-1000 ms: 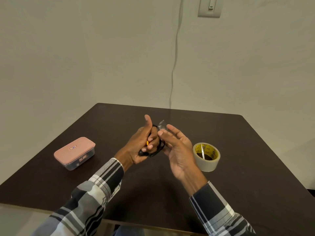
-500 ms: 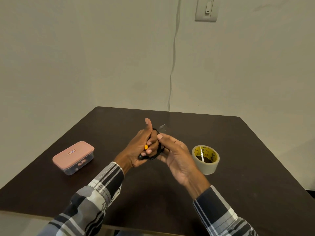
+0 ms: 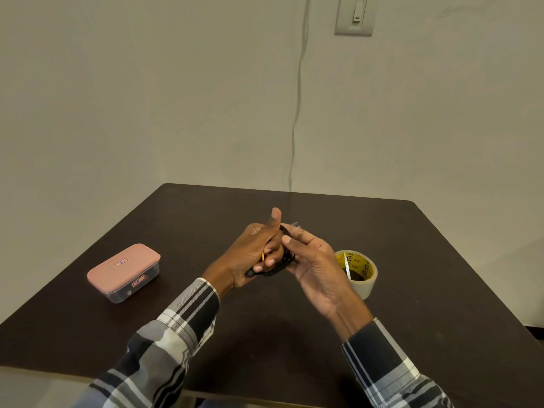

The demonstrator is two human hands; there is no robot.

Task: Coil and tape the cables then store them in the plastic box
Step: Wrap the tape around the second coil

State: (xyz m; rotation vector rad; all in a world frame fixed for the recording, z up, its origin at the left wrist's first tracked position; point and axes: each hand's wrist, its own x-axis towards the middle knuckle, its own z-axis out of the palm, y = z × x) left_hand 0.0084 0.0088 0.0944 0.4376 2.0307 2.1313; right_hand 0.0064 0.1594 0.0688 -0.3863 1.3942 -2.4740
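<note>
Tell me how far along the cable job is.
Coiling looks done: the left hand grips a black coiled cable. In hand: the right hand presses clear tape onto it. Left: storing it in the box, lid on, beside the tape roll.

Just a dark brown table [image 3: 412,290] shoved into the corner of a room with plain beige walls [image 3: 147,98]. There's a light switch plate [image 3: 354,16] up high on the far wall, right of center, and a thin pale wire [image 3: 297,98] running down to the table's far edge.
</note>
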